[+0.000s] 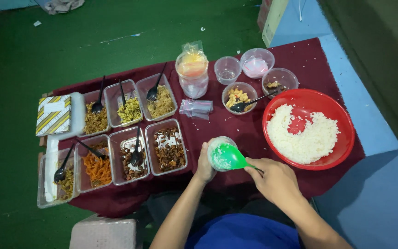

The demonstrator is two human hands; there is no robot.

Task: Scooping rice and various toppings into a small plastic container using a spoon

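1. The left hand [204,165] is wrapped round a small clear plastic cup [217,146], holding it just above the near edge of the dark red cloth [300,60]; its fingers are closed on the cup's left side

2. The right hand [275,177] is closed on the handle of a green rice spoon [229,157], whose bowl lies over the mouth of the cup; the two hands are close together but not touching

3. Progress, as I judge it: white rice shows inside the cup under the spoon, so filling is under way; how full the cup is cannot be told, because the spoon covers most of its mouth

4. The cup looks thin, see-through and round, small enough to sit in one hand

5. Just right of the hands stands a red bowl [342,121] with a ring of white rice [300,140] and a bare patch in the middle, so part of the rice appears taken out

6. Farther off are small clear cups: an empty cup [227,70], one with pink contents, two with brownish food, one holding a black spoon [249,104]

7. To the left, two rows of clear rectangular trays [169,146] hold fried side dishes, several with black spoons; none looks added to the cup yet
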